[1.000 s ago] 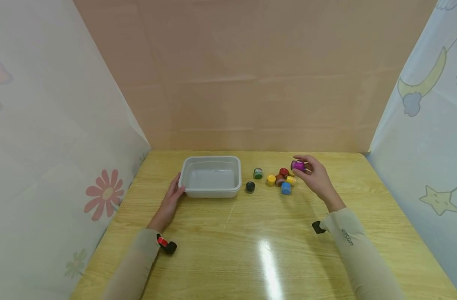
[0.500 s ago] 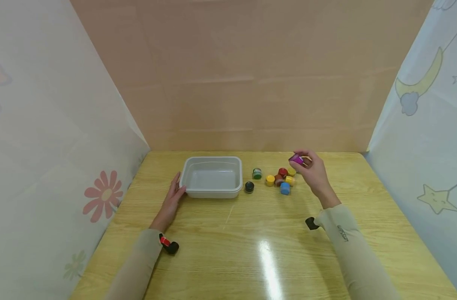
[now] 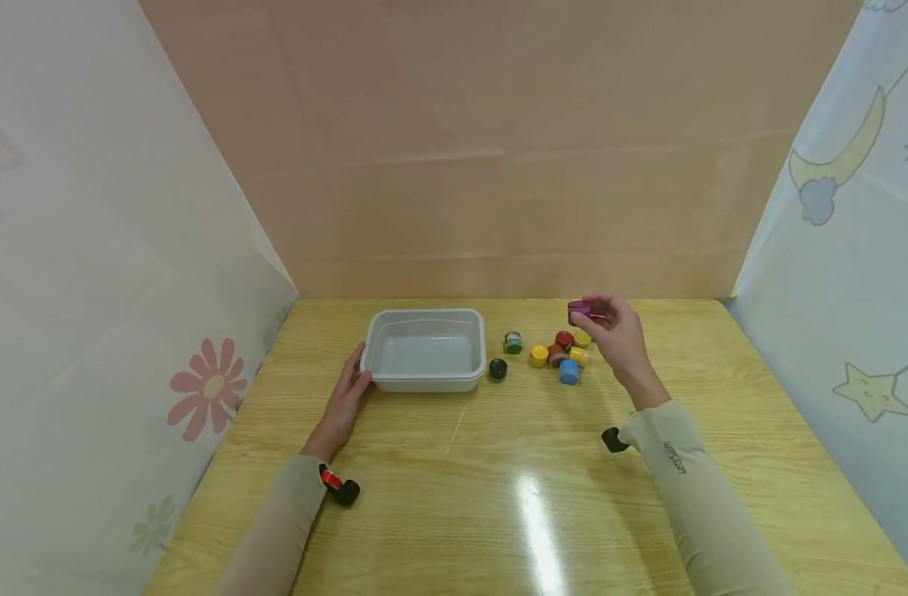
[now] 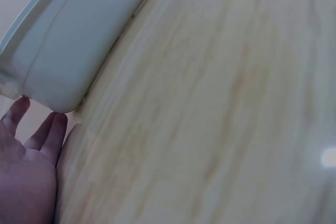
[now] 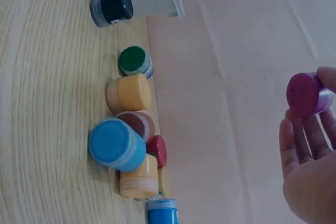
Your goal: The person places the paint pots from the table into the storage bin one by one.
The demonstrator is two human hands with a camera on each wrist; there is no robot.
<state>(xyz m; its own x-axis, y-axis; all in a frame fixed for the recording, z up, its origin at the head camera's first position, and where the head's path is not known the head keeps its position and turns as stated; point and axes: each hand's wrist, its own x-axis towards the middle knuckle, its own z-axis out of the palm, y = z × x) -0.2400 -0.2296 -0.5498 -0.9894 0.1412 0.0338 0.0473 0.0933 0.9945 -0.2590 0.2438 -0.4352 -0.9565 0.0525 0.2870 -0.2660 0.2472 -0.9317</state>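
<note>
Right hand (image 3: 616, 338) grip pinching purple jar (image 3: 578, 310) above jar cluster; white tub (image 3: 424, 377) sits leftward, left hand (image 3: 344, 400) flat at tub corner.

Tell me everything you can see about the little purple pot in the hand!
The small round purple pot looks like shiny plastic, with a flat magenta cap and a paler, clearer body behind it. Its cap is on. The right hand pinches it at the fingertips, tipped on its side, lifted off the wooden table and above the cluster of other small colourful pots. Nothing but the fingers touches it. No label can be made out.
</note>
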